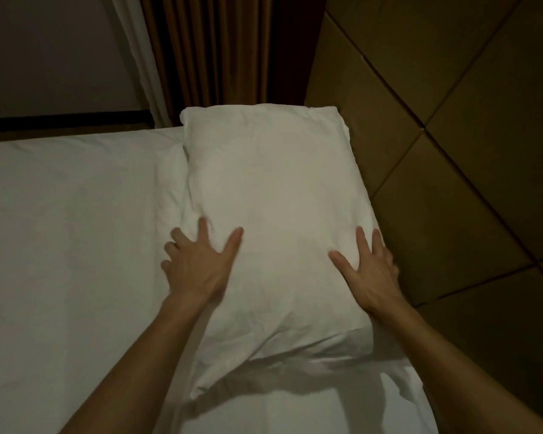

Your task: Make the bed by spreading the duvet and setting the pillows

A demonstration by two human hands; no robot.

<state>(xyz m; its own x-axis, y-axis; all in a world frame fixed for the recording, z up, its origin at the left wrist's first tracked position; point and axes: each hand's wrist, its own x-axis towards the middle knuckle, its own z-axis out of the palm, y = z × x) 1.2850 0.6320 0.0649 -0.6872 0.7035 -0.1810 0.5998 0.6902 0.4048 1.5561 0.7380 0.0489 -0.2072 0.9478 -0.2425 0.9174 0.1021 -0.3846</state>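
White cotton is dimpling under two bare hands that are pressing flat on a pillow (273, 220), the landmark for everything else. On the pillow's left edge the left hand (198, 267) is lying with fingers spread wide and straight, the thumb reaching in over the top face while the outer fingers are hanging over the side toward the sheet. Along the pillow's right edge the right hand (369, 270) is resting the same way, fingers straight and close together, thumb angled inward, holding nothing. Both forearms are reaching in from below the pillow's near end. The pillow is lying lengthwise at the head corner of the bed, its near end lifting slightly and casting a shadow on the white sheet (60, 245) that is stretching out to the pillow's left and beneath it. Touching the pillow's right side, a padded brown headboard (452, 151) with stitched diamond panels is rising. Beyond the pillow's far end, brown curtains (220, 51) are hanging, with a paler strip of curtain further left.
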